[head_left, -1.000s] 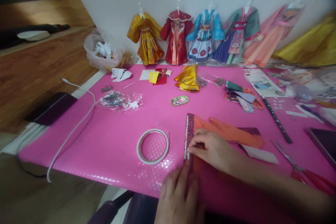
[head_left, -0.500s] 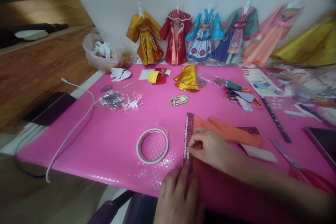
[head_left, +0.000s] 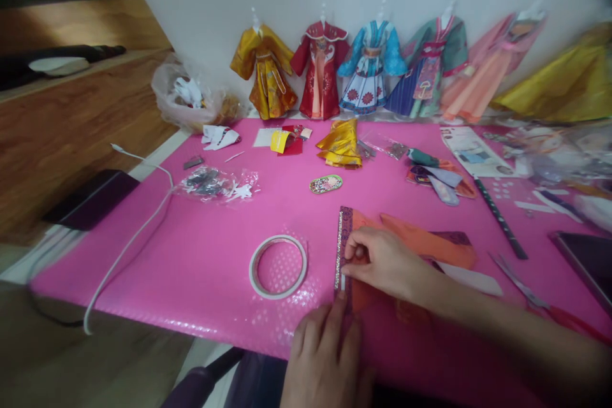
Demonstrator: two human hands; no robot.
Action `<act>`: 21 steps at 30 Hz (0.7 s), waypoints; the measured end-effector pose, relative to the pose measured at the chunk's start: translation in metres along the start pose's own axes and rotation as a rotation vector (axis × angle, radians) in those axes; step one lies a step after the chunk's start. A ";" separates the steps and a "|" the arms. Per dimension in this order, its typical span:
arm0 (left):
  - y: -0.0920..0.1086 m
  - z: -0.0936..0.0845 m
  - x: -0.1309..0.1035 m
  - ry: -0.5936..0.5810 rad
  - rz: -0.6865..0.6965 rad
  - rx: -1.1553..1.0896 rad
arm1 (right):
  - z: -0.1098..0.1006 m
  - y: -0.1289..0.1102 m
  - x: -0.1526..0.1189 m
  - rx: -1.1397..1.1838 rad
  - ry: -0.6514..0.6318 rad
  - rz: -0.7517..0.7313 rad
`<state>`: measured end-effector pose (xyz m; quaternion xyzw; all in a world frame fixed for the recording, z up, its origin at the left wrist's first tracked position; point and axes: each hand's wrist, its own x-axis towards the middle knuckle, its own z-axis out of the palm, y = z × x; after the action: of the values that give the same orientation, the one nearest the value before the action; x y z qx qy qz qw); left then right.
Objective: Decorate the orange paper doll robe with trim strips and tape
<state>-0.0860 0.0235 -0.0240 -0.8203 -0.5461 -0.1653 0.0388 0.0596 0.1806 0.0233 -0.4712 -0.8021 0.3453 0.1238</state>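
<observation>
An orange piece of doll clothing (head_left: pixel 421 242) with a dark purple patterned border lies on the pink table cover. Along the border's left edge runs a glittery strip (head_left: pixel 340 236), with a small white bit (head_left: pixel 343 282) near its lower end. My left hand (head_left: pixel 322 354) rests flat, fingers stretched out, one fingertip pressing the border's lower end. Just above it, my right hand (head_left: pixel 377 261) has thumb and forefinger pinched together at the border; what is between them is too small to make out. To their left lies a roll of white tape (head_left: pixel 253 268).
Red-handled scissors (head_left: pixel 530 293), a dark dotted stick (head_left: pixel 502 220) and a dark flat device (head_left: pixel 583 268) lie to the right. Several dressed doll forms (head_left: pixel 322 70) lean on the back wall. A white cable (head_left: pixel 129 245) crosses the left side, near clear plastic bags (head_left: pixel 215 183).
My right hand has shifted very slightly at the border, still pinched. My left hand stays in place. The view has moved a little.
</observation>
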 end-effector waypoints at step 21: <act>-0.002 -0.001 -0.001 -0.002 0.016 -0.016 | -0.001 -0.002 0.008 0.019 -0.030 0.064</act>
<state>-0.0885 0.0229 -0.0240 -0.8251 -0.5382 -0.1687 0.0328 0.0545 0.1872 0.0244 -0.4904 -0.7850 0.3637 0.1051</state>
